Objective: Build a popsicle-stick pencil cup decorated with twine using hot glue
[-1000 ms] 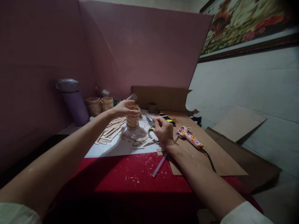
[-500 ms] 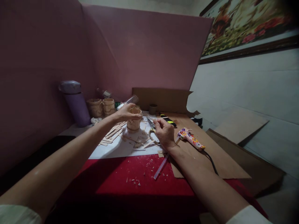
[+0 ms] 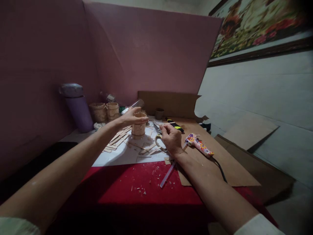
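A small cup covered in pale wooden sticks [image 3: 138,130] stands upright on the white sheet. My left hand [image 3: 132,118] grips its rim, thumb on the near side and fingers across the far side. My right hand [image 3: 171,138] is closed in a pinch to the right of the cup; what its fingertips hold is too small to make out. Scissors [image 3: 158,139] lie open-handled beside the right hand, partly covered by it. Loose popsicle sticks [image 3: 119,138] are heaped left of the cup, with broken pieces of stick scattered around it.
On brown cardboard [image 3: 220,169] at the right lies a flower-patterned glue gun [image 3: 199,146] with a black cord. A glue stick [image 3: 167,176] crosses the red cloth [image 3: 117,186]. Behind stand two stick-covered cups [image 3: 112,111], a purple tumbler [image 3: 79,112], a dark pot [image 3: 159,113] and a black-yellow tool [image 3: 175,125].
The view has shifted very slightly. My left hand keeps its grip on the cup, and my right hand stays pinched in nearly the same spot.
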`<state>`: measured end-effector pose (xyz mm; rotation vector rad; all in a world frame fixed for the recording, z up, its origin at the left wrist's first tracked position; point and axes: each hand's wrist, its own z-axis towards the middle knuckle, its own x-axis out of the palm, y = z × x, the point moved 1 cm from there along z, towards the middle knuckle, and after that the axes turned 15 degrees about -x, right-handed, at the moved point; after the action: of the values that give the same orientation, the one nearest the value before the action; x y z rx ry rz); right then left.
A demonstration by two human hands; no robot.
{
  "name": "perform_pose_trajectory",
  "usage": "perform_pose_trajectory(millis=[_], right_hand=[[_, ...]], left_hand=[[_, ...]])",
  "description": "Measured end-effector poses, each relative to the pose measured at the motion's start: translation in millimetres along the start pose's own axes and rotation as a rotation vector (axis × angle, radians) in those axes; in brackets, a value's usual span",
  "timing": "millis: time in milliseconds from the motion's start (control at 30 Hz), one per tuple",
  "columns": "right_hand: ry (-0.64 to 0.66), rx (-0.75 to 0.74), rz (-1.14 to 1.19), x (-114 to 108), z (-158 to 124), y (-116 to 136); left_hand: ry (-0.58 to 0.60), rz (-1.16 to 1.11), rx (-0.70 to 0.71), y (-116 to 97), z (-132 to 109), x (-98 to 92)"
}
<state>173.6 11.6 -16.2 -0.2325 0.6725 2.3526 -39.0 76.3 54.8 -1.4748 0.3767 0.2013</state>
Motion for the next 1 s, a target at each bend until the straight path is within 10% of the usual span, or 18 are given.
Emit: perform_pose_trajectory(millis=[133,300,467,633,833,1000], right_hand=[[-0.003,0.0,-0.003,0,0,0],[-0.003,-0.001,0.012,0,1,1],[-0.005,-0.006,0.026,0,0,0],[-0.005,-0.001,0.028,0,0,0],[-0.002,0.001,0.029,0,0,-1],[-0.005,-0.002,0.022,0,1,-1]], left_hand=[[0.208,-0.049,-0.063,-6,-3,1.7],[-0.148,0.193,-0.003,-12,-5,-2.5],[0.103,0.029,-0.066,-11,-7,-4.4],[-0.16,0.211,-0.018,-10,-3,-8.8],[0.038,0.054,-0.062,-9,-5,-7.0],[-0.155,0.229,-0.023,-8,-2,-7.2]])
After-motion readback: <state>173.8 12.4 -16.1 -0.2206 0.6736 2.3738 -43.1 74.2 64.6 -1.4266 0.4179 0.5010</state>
